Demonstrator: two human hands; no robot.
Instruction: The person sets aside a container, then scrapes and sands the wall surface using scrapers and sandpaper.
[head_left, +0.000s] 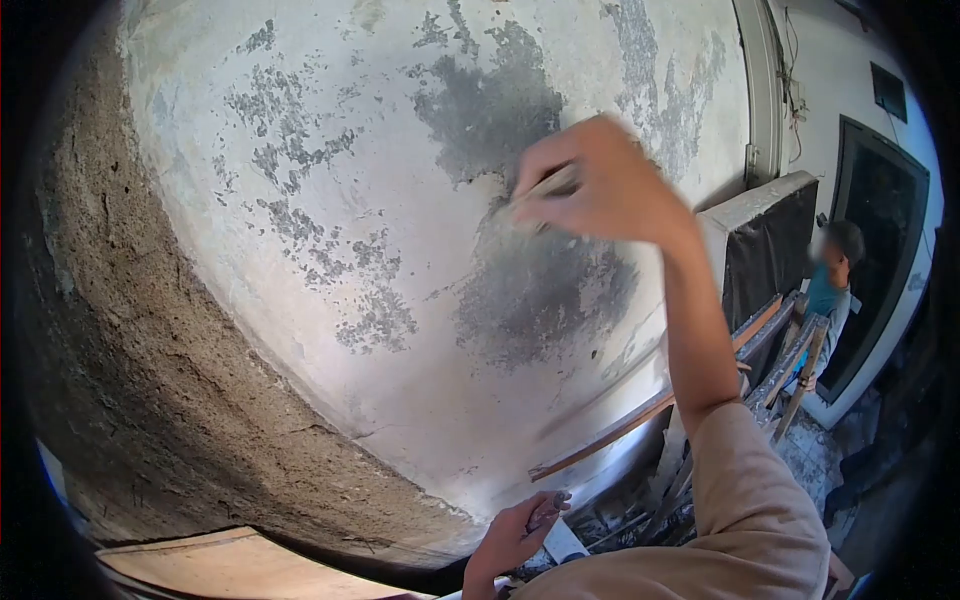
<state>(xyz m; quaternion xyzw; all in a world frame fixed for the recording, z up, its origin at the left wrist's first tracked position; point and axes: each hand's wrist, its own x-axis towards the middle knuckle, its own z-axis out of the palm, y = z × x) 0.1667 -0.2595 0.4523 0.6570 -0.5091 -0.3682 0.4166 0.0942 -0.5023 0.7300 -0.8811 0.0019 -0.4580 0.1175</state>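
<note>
My right hand [605,185] is raised against the wall and closed on a thin, flat, pale piece [555,185]. Motion blur hides what kind of piece it is. Around its edge, the plastered wall [420,300] shows peeled white paint and dark grey patches [530,300]. Low in the view, my left hand [510,535] is held near the wall's foot with its fingers curled and dusty at the tips. Whatever it may hold cannot be made out.
Rough brown bare masonry [170,330] runs down the left. A wooden board [250,565] lies at bottom left. Wooden strips [600,435] and a dark-faced panel [765,250] lean at right. Another person [835,275] stands beside a dark door [880,230].
</note>
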